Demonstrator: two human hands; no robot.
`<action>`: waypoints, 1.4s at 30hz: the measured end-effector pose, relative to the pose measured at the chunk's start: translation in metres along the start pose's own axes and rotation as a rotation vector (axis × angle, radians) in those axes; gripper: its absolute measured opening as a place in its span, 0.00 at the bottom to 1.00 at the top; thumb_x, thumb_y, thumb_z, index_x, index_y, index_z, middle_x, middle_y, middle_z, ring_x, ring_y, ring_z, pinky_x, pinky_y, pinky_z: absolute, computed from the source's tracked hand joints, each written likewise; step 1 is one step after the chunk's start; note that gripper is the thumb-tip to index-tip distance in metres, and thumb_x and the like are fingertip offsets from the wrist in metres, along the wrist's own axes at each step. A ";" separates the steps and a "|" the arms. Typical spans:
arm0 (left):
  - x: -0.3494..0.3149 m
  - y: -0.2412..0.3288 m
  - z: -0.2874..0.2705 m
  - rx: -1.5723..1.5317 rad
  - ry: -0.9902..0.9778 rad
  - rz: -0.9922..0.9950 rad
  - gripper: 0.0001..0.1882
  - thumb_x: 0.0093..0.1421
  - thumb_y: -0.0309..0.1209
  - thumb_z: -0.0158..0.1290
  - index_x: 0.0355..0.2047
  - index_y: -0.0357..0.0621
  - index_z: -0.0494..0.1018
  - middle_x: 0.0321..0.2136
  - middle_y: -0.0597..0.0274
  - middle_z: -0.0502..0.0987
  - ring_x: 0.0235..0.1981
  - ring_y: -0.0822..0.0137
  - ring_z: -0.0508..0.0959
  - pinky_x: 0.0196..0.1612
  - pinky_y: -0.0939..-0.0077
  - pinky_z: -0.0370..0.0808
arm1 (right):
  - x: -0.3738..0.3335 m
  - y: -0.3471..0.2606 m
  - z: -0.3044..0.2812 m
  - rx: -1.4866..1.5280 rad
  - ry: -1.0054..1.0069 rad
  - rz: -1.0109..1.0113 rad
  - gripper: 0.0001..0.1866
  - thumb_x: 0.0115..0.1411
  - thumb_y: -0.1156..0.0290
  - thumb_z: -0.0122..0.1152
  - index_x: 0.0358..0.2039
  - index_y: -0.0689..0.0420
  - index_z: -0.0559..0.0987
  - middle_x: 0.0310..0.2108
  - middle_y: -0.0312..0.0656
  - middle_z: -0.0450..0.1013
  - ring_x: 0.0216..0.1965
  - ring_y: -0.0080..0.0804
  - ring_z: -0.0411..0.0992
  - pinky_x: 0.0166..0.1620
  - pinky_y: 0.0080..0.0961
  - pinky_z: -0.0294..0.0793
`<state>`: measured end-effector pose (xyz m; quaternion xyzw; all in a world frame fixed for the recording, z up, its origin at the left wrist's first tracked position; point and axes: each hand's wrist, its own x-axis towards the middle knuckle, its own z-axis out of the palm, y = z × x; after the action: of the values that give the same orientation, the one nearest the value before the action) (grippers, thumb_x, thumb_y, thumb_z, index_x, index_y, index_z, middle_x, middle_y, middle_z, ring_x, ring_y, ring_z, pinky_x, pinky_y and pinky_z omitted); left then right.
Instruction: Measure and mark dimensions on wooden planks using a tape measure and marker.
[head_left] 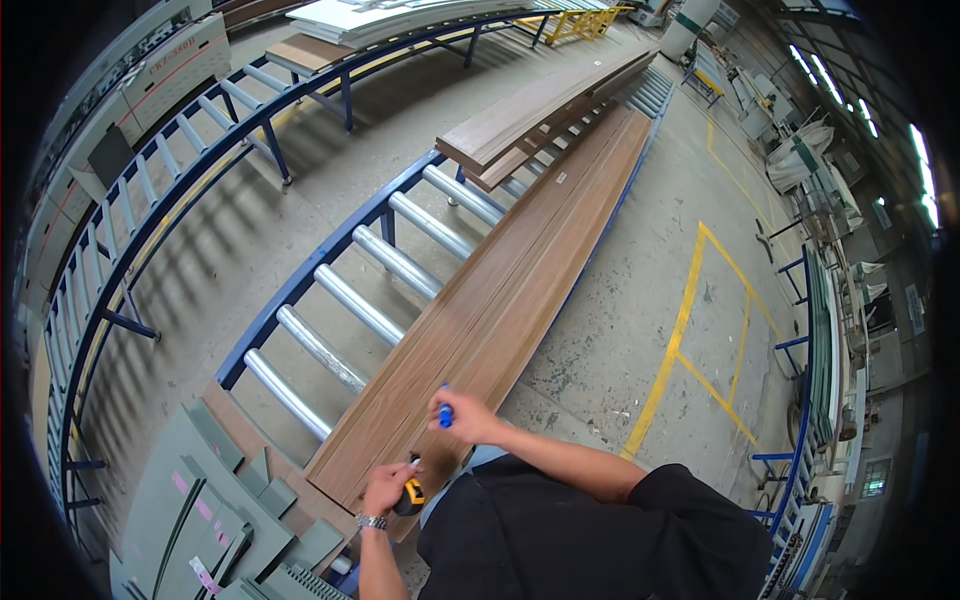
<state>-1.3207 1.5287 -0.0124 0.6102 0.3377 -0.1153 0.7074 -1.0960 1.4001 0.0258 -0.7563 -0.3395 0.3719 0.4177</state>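
Long brown wood-grain boards (470, 310) lie side by side on a roller conveyor (345, 300) in front of me. My left hand (383, 488), with a metal watch on the wrist, is closed around a yellow and black tape measure (411, 498) by the boards' near end. Higher and to the right, over the boards' right side, my right hand (468, 420) grips a blue marker (446, 414). The marker's tip is too small to make out. Whether any tape is drawn out I cannot tell.
A stack of similar boards (540, 110) rests farther along the conveyor. Grey-green panel pieces (220, 500) are piled at the lower left. Another roller conveyor (190, 150) curves along the left, bearing white panels (370, 18). Yellow lines (690, 290) mark the floor at right.
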 end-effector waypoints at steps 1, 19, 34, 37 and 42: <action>0.006 0.004 0.008 -0.031 -0.016 0.021 0.13 0.61 0.35 0.54 0.33 0.37 0.82 0.24 0.64 0.80 0.26 0.74 0.76 0.33 0.78 0.71 | 0.003 -0.007 0.009 0.002 -0.002 -0.008 0.15 0.53 0.70 0.69 0.37 0.56 0.73 0.30 0.39 0.77 0.34 0.29 0.77 0.38 0.28 0.75; 0.017 0.001 0.036 -0.032 0.052 0.007 0.11 0.58 0.32 0.55 0.25 0.35 0.77 0.18 0.67 0.75 0.22 0.77 0.71 0.26 0.76 0.67 | -0.012 -0.005 0.031 -0.127 -0.318 -0.069 0.23 0.47 0.77 0.64 0.44 0.52 0.68 0.19 0.45 0.71 0.25 0.48 0.74 0.28 0.39 0.69; 0.036 -0.023 0.043 0.205 0.316 0.045 0.19 0.54 0.42 0.61 0.34 0.35 0.80 0.27 0.51 0.82 0.29 0.64 0.81 0.36 0.70 0.75 | -0.016 0.010 0.013 -0.300 -0.106 -0.107 0.23 0.48 0.76 0.57 0.47 0.51 0.69 0.25 0.52 0.74 0.32 0.57 0.74 0.34 0.50 0.70; 0.037 -0.047 0.032 0.324 0.409 -0.050 0.24 0.54 0.49 0.59 0.33 0.36 0.81 0.28 0.44 0.81 0.34 0.52 0.82 0.40 0.64 0.76 | -0.010 0.006 0.004 -0.309 -0.061 -0.130 0.21 0.50 0.74 0.57 0.47 0.51 0.70 0.26 0.53 0.75 0.32 0.57 0.74 0.34 0.49 0.71; 0.032 -0.059 0.032 0.421 0.586 -0.061 0.21 0.52 0.49 0.59 0.27 0.41 0.79 0.29 0.43 0.80 0.35 0.43 0.80 0.41 0.55 0.76 | -0.012 0.012 -0.005 -0.265 -0.028 -0.103 0.17 0.54 0.70 0.59 0.46 0.51 0.71 0.23 0.52 0.74 0.28 0.57 0.74 0.32 0.49 0.71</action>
<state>-1.3200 1.4927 -0.0771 0.7392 0.5132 -0.0235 0.4355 -1.0952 1.3828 0.0206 -0.7812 -0.4296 0.3125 0.3280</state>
